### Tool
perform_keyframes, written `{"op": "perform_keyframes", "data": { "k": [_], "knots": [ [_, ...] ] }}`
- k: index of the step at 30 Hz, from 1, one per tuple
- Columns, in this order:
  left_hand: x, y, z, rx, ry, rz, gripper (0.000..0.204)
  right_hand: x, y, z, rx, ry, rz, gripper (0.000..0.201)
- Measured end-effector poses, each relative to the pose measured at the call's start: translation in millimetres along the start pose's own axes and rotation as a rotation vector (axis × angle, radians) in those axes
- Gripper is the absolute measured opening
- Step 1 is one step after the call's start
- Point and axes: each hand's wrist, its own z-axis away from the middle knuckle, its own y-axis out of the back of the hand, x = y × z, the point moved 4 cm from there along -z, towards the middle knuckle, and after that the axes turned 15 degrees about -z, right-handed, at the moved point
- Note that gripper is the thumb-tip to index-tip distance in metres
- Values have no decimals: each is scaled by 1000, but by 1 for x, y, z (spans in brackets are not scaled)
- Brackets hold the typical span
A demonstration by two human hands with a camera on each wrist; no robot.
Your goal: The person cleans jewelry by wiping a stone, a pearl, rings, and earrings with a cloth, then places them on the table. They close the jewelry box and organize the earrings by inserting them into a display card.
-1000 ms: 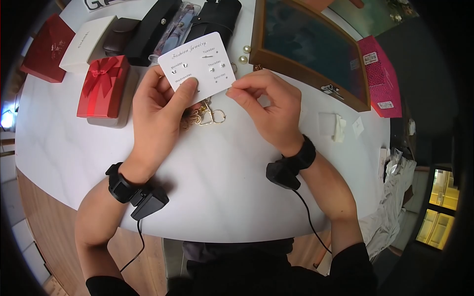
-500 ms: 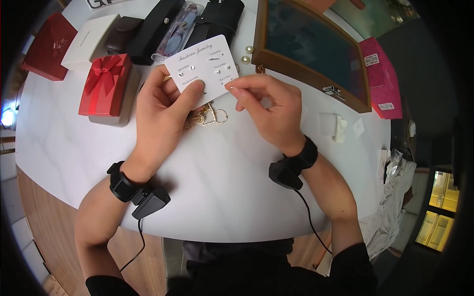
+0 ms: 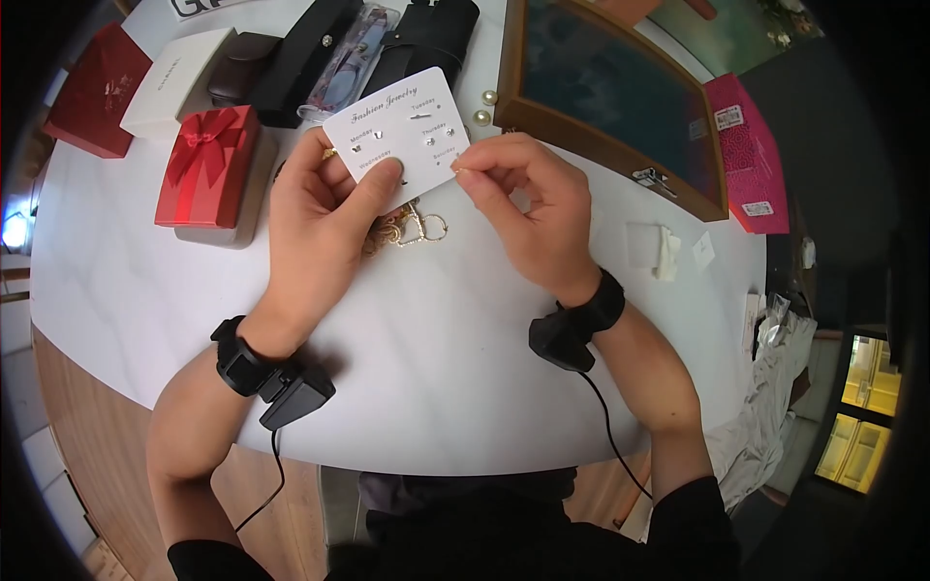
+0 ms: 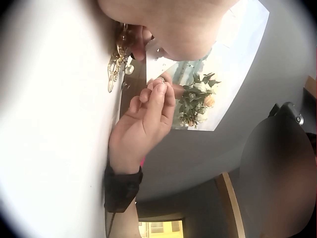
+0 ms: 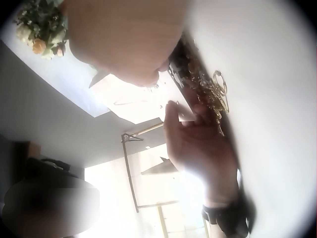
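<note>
My left hand (image 3: 325,228) holds a white earring card (image 3: 407,126) by its lower left part, thumb on the front and fingers behind. The card is tilted toward me, reads "Fashion Jewelry" with weekday names, and carries several small stud earrings. At its lower right edge, my right hand (image 3: 542,208) pinches a tiny shiny stud earring (image 4: 162,80) between thumb and index fingertip. Its detail is too small to make out. On the table below the card lies a tangle of gold jewellery (image 3: 423,229), partly hidden by the left hand.
A red gift box (image 3: 199,184) with a bow, a white box (image 3: 174,82) and dark cases (image 3: 300,73) stand at the back left. A wooden glass-topped case (image 3: 610,107) is back right, beside a pink packet (image 3: 746,155). Pearl pieces (image 3: 481,117) lie near its corner.
The card has shifted slightly right in my left hand. My right fingertips stay close by its lower right edge, with the small earring pinched between them.
</note>
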Motion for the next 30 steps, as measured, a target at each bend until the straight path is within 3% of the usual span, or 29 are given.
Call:
{"op": "perform_keyframes", "data": {
  "k": [2, 5, 8, 17, 30],
  "knots": [
    [0, 0, 0, -3, 5, 2, 34, 3, -1, 3, -8, -146, -20, 6],
    [-1, 2, 1, -8, 9, -11, 34, 4, -2, 5, -73, -161, 37, 7],
    [0, -1, 0, -11, 0, -10, 33, 4, -2, 0, -56, -11, 39, 6],
    [1, -1, 1, 0, 0, -12, 29, 5, -3, 1, -59, -115, 53, 5],
    [3, -3, 2, -38, -2, -5, 25, 8, -5, 1, -37, -98, 40, 7]
  ]
}}
